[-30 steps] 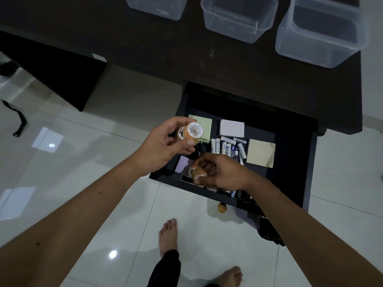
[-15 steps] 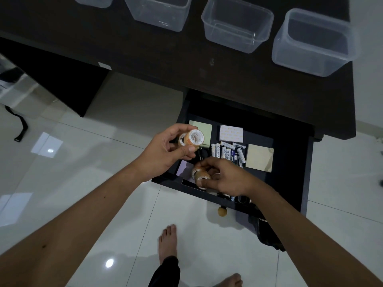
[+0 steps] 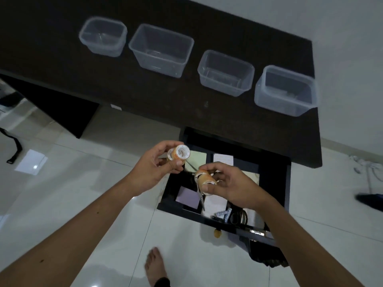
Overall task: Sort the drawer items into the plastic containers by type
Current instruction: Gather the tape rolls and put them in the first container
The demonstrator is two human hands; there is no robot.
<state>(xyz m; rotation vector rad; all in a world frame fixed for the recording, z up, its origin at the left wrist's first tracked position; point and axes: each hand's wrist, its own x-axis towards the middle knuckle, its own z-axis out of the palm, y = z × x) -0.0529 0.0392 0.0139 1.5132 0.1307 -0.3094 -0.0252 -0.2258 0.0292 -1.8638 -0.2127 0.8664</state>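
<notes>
I have tape rolls gripped in both hands, left (image 3: 153, 170) and right (image 3: 230, 187), above the open drawer (image 3: 271, 175); next I'd drop them together into one plastic container (image 3: 161, 50) on the surface (image 3: 62, 65).

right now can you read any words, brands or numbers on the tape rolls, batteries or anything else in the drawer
None can be read.
Tape rolls in the left hand: the tape rolls show an orange and white core, print blurred.
Tape roll in the right hand: no print legible.
Batteries in the drawer: markings too small.
White card: faint dots, unreadable.
Containers: no labels visible.
</notes>
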